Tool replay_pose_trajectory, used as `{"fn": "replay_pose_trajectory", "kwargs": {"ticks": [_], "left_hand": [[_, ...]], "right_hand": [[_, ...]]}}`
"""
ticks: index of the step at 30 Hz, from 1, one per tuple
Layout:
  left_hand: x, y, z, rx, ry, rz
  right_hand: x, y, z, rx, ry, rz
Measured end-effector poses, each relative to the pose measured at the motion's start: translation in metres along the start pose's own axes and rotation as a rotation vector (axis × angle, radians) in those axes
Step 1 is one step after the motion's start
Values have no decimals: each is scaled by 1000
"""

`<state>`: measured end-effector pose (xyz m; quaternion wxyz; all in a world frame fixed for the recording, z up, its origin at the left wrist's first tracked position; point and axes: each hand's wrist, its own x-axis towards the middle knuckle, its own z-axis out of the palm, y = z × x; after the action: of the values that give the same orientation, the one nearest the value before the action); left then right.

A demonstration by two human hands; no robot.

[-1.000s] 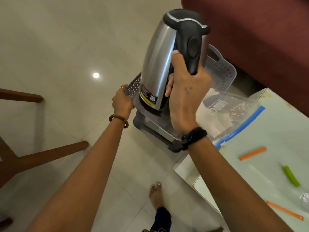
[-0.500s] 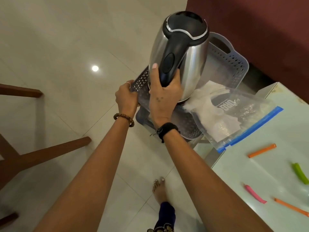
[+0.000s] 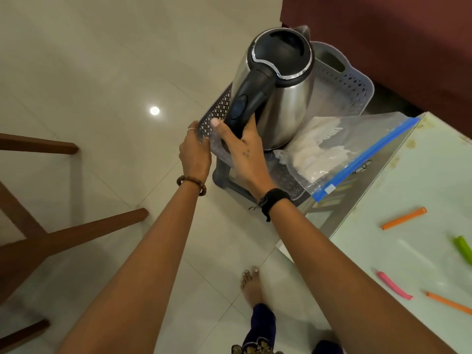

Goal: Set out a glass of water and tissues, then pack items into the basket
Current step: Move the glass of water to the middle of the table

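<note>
A steel electric kettle point(image 3: 286, 103) with a black lid and handle stands upright inside the grey perforated basket point(image 3: 355, 90). My right hand point(image 3: 245, 154) is wrapped around the lower part of the kettle's black handle. My left hand point(image 3: 195, 152) grips the basket's near-left rim. A clear zip bag point(image 3: 342, 149) with a blue seal, holding white tissues, lies half in the basket and sticks out over its right side toward the table. The basket rests on a small dark stool point(image 3: 229, 183).
A pale glass-topped table point(image 3: 413, 205) at the right carries orange point(image 3: 403, 217), green point(image 3: 463, 249) and pink point(image 3: 394, 289) sticks. A maroon sofa point(image 3: 398, 47) stands behind the basket. Wooden chair legs point(image 3: 76, 231) are at the left. My bare foot point(image 3: 251, 284) is on the tiled floor.
The kettle has come down from tilted in the air to upright in the basket. My right hand slid lower on the handle. The left hand stayed on the rim.
</note>
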<state>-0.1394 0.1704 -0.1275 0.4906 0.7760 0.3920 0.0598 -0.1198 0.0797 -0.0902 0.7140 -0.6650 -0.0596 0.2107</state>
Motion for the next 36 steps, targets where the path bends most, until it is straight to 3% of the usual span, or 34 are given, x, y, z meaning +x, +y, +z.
{"fn": "replay_pose_trajectory", "kwargs": {"ticks": [5,10,14,18,25,31,33,36], "left_hand": [[-66,-20,17,-86,123,-39],[-164,-39,59,-71,-140,-112],[-228,-36,109,-51,-294,-140],[-276,-24,161,-60,-468,-127],[-343,7,265,37,-786,14],[-382,33,346,86,-891,209],[-388,37,368,104,-943,193],[-396,38,397,90,-1029,215]], "right_hand": [[-30,0,-36,-57,-4,26],[-100,24,-102,-171,-4,46],[-162,39,-165,-143,-7,206],[-221,50,-251,-187,115,267],[-315,57,-413,-214,578,338],[-357,76,-496,-258,849,323],[-359,86,-511,-294,892,325],[-357,99,-530,-244,772,326]]}}
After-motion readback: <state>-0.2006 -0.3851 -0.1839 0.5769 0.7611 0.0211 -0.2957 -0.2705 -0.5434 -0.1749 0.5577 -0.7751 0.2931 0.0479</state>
